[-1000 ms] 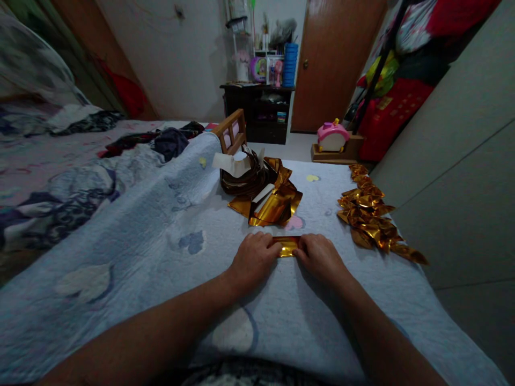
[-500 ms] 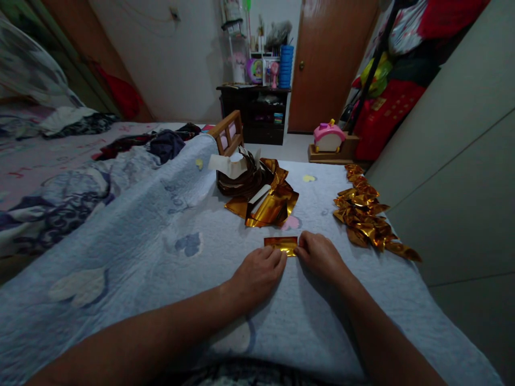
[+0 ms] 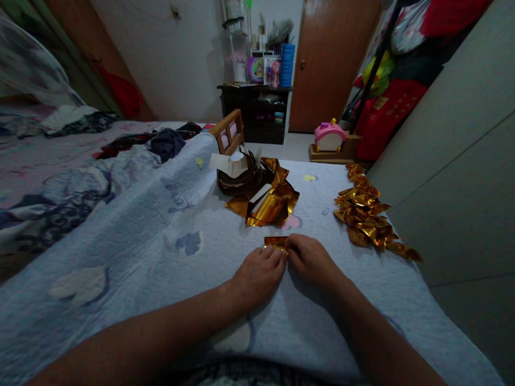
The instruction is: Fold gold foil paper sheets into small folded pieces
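Note:
A small rectangle of folded gold foil paper (image 3: 275, 240) lies on the pale blue bedcover (image 3: 153, 257) in front of me. My left hand (image 3: 259, 273) presses on its near edge, fingers closed together over it. At its right end my right hand (image 3: 309, 257) is closed in a pinch on the foil, touching the left fingertips and covering that end. Beyond the hands lie loose, crumpled sheets of gold foil paper (image 3: 271, 206). Next to them is a round stack of dark-edged paper (image 3: 237, 182) with a pale sheet sticking up.
A row of folded gold foil pieces (image 3: 364, 214) runs along the bed's right edge, near a pale cabinet (image 3: 462, 177). A wooden rail (image 3: 229, 134) stands behind the paper stack. Bunched bedding (image 3: 88, 182) covers the left. A pink toy (image 3: 330, 136) sits past the bed's far end.
My right hand has slid left along the foil toward my left hand, folding or covering its right end. My left hand has stayed nearly in place.

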Available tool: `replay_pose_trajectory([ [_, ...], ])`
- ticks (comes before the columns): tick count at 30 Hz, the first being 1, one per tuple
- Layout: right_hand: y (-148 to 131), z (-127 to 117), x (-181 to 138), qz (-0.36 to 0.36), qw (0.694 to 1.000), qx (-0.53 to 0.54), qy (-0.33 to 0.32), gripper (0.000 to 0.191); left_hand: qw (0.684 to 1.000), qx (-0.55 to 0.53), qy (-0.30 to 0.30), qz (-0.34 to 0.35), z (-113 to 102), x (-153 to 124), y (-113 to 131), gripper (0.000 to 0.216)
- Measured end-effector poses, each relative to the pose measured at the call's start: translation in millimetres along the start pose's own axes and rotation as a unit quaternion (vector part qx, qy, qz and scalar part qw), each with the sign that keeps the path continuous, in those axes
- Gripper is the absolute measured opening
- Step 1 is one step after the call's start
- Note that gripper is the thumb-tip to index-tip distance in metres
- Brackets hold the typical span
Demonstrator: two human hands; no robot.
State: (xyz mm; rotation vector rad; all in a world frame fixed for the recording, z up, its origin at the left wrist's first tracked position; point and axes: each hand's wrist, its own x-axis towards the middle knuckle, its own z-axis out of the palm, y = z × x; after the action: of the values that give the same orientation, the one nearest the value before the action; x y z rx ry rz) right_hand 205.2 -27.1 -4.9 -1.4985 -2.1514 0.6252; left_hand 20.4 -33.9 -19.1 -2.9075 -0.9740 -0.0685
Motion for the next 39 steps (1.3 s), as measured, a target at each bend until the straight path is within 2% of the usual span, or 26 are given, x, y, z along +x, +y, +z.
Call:
replay_pose_trajectory([
  [4, 0.3, 10.0, 2.5, 0.032, 0.996, -0.073, -0.036, 0.015, 1.0, 0.006, -0.013, -0.001, -3.6, -3.0, 2.5, 0.028],
  [12, -16.8, 11.3, 4.7, 0.084, 0.985, -0.147, -0.038, 0.013, 0.998, 0.042, -0.01, -0.034, -1.5, -21.2, 13.9, 0.04],
  [19, -26.7, 16.8, 6.9, 0.089, 0.978, -0.187, -0.023, 0.017, 0.997, -0.005, -0.018, -0.08, -2.8, -23.6, 6.6, 0.033],
  [27, -32.2, 22.0, 6.3, 0.086, 0.975, -0.204, -0.002, 0.018, 0.997, -0.027, 0.007, -0.067, -2.7, -27.7, -2.7, 0.024],
  [31, -32.6, 21.4, 6.3, 0.086, 0.974, -0.212, -0.009, 0.018, 0.99, -0.089, 0.049, -0.102, -0.3, -30.2, -8.9, 0.022],
  [34, -31.2, 20.9, 6.0, 0.081, 0.974, -0.211, -0.015, 0.017, 0.97, -0.177, 0.069, -0.155, -3.2, -25.7, -18.3, 0.019],
  [39, -27.6, 18.5, 5.0, 0.074, 0.977, -0.199, -0.023, 0.015, 0.945, -0.266, 0.026, -0.187, -9.4, -10.3, -36.2, 0.013],
])
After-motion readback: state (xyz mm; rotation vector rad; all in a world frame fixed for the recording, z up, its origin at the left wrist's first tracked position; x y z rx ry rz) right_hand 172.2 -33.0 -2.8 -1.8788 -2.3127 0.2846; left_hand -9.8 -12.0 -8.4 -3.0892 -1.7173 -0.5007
